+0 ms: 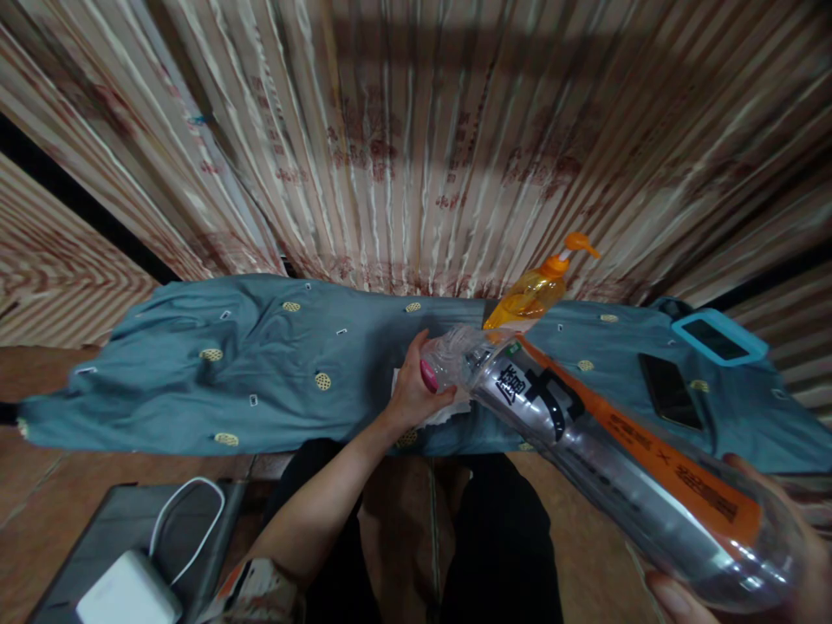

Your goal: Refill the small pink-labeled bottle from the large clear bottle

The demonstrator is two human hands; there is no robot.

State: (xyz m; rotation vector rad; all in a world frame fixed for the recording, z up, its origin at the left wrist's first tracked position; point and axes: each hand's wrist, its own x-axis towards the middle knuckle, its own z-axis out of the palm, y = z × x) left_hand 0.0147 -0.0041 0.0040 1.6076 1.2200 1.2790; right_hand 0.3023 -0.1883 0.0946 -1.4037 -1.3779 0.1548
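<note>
A large clear plastic bottle (624, 472) with a silver and orange label lies tilted across the front of my view, its neck pointing up and left. My left hand (414, 386) is closed round the neck end, at the pink cap (429, 375). Around the base at the lower right, my right hand (809, 555) grips the bottle, partly hidden behind it and cut off by the frame edge. Under my left hand lies a white tissue (448, 414) on the blue-grey patterned cloth (364, 347). Just behind the bottle neck stands an orange pump bottle (529, 295) of yellow liquid.
A dark phone (669, 390) and a light-blue framed object (718, 338) lie on the cloth at the right. Pleated curtains (416, 147) hang behind. At lower left, a white charger (130, 589) with a looped cable rests on a grey surface (97, 529).
</note>
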